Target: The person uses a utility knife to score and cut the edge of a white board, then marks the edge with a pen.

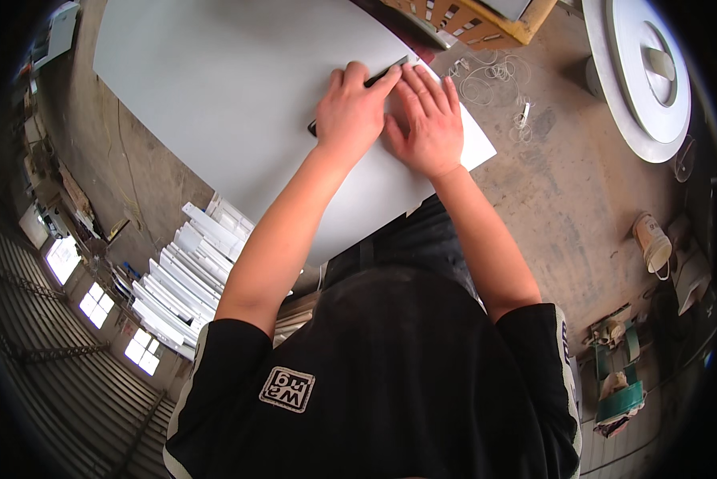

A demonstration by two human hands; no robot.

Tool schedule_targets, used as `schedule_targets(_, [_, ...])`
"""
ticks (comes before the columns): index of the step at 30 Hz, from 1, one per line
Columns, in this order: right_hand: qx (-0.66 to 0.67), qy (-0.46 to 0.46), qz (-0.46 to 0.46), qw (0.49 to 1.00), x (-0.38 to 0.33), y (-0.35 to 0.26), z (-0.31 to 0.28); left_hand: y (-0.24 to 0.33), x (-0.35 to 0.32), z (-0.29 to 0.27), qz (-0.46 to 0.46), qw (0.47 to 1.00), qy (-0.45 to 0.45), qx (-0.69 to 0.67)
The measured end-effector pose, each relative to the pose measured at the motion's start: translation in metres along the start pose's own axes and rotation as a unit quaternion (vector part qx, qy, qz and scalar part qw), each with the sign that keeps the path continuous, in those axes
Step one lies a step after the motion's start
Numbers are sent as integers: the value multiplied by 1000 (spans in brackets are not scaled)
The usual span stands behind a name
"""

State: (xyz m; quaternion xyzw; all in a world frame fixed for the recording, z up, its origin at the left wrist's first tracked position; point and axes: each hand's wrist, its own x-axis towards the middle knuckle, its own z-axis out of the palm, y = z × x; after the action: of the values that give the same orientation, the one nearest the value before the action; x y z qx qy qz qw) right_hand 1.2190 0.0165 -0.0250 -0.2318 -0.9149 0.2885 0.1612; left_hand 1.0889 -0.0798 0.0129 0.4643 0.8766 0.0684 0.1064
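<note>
A large pale grey sheet (207,88) lies in front of me, its right-hand strip brighter white. My left hand (350,108) is closed around a slim black and grey tool (386,70) that looks like a utility knife. Its dark rear end shows beside my wrist, and its front end points to the far right edge of the sheet. My palm hides the middle of it. Flat on the sheet just to the right rests my right hand (429,124), fingers stretched out, fingertips close to the tool's front end.
A yellow crate (486,32) stands beyond the sheet's far right edge. Tangled clear strands (494,80) litter the concrete floor. Round white discs (650,72) are at the far right, with a bucket (652,243) nearer. White panels (187,275) are stacked at my left.
</note>
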Motion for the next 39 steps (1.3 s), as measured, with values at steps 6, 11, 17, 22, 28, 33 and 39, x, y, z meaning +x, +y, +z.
schedule_targets(6, [-15, -13, -7, 1000, -2, 1, 0, -8, -3, 2, 17, 1000, -3, 7])
schedule_targets(11, [-5, -4, 11, 1000, 0, 0, 0, -1, 3, 4, 30, 999, 24, 1])
schedule_targets(17, [-26, -26, 1, 999, 1, 0, -2, -10, -6, 7, 9, 1000, 15, -1])
schedule_targets(22, [-20, -18, 18, 999, 1, -1, -1, 0, 12, 8, 30, 999, 37, 7])
schedule_targets(28, [-35, -33, -18, 999, 0, -2, -2, -7, -4, 3, 10, 1000, 13, 22])
schedule_targets(33, [9, 38, 16, 999, 3, 1, 1, 4, 13, 7, 7, 1000, 16, -23])
schedule_targets(39, [50, -66, -83, 993, -13, -6, -3, -22, -42, -1, -118, 975, 66, -174])
